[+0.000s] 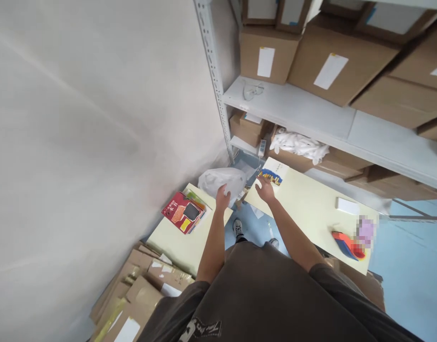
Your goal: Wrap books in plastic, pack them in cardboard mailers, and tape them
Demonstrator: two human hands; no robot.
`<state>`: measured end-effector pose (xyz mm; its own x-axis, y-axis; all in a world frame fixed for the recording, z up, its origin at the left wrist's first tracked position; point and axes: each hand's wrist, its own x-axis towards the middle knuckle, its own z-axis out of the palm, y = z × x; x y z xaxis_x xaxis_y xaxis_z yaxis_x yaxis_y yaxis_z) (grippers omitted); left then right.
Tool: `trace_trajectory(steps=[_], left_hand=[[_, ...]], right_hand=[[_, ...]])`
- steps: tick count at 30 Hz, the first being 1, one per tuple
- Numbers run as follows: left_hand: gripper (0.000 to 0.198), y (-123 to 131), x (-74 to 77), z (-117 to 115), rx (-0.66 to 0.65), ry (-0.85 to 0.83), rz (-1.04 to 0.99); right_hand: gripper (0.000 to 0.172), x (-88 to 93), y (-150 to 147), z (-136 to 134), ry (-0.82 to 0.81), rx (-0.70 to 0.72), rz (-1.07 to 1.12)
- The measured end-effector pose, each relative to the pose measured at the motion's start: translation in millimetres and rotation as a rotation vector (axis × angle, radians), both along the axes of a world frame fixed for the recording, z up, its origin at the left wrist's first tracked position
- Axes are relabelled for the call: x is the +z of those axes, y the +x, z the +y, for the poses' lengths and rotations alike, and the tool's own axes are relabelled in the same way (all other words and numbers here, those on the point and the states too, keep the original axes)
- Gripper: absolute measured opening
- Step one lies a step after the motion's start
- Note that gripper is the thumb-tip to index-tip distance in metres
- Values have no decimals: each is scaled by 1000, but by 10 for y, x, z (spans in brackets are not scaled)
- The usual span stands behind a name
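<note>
My left hand (223, 197) is in front of a translucent white plastic bag (213, 178), over the gap between two pale-topped tables. Its thumb and fingers are apart, with nothing visible between them. My right hand (265, 191) reaches the near end of the right table (300, 199). Its fingers are spread and overlap the edge of a white booklet (275, 171) with a blue and yellow picture; whether they touch it I cannot tell. A stack of books with a red cover (175, 211) on top lies on the left table (175, 242), left of my left hand.
On the right table lie a white box (347, 206) and an orange and blue item (346, 246). Shelves (293, 97) with cardboard boxes (332, 61) and glasses (252, 91) stand ahead. White bundled material (300, 145) sits lower. Flattened cardboard (143, 289) is at lower left, beside the wall.
</note>
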<state>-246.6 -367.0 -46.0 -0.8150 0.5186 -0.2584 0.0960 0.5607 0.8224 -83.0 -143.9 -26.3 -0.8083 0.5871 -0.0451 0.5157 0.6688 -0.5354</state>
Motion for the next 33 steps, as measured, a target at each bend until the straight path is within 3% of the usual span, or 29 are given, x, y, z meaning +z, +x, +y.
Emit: trace_trajectory(steps=[4,7,10,13,16,20,23,27,30,33], left_hand=[[46,-673,-158,-262,-3,-134,136],[33,-1103,-310,-183,-106,-225,185],[34,-1495,-520,16,-190,-257,200],[51,-1865,-747,195,-194,-287,207],[69,-2203,-925,308,-158,-299,236],[80,-2489,-1036,377,-100,-256,295],[82,-2471,-1033,361,-104,-214,327],[67,-2254,-1005,281,-207,-163,384],[63,-2184,-1070,241,-306,-186,395],[75,-2274,-1209,220,-326,-278,401]], right_hand=[[55,-197,-635,-311,-25,73,-63],[53,-443,-991,-437,-102,114,-139],[53,-773,-1347,-443,-211,211,-251],[59,-1138,-1753,-309,-241,292,-316],[70,-1443,-2212,-33,-171,313,-316],[84,-1604,-2710,329,-94,267,-241],[81,-1549,-2740,289,-4,185,-93],[60,-1486,-2320,-188,3,118,8],[58,-1611,-2076,-406,-46,189,-17],[75,-1876,-2198,-212,-36,158,-118]])
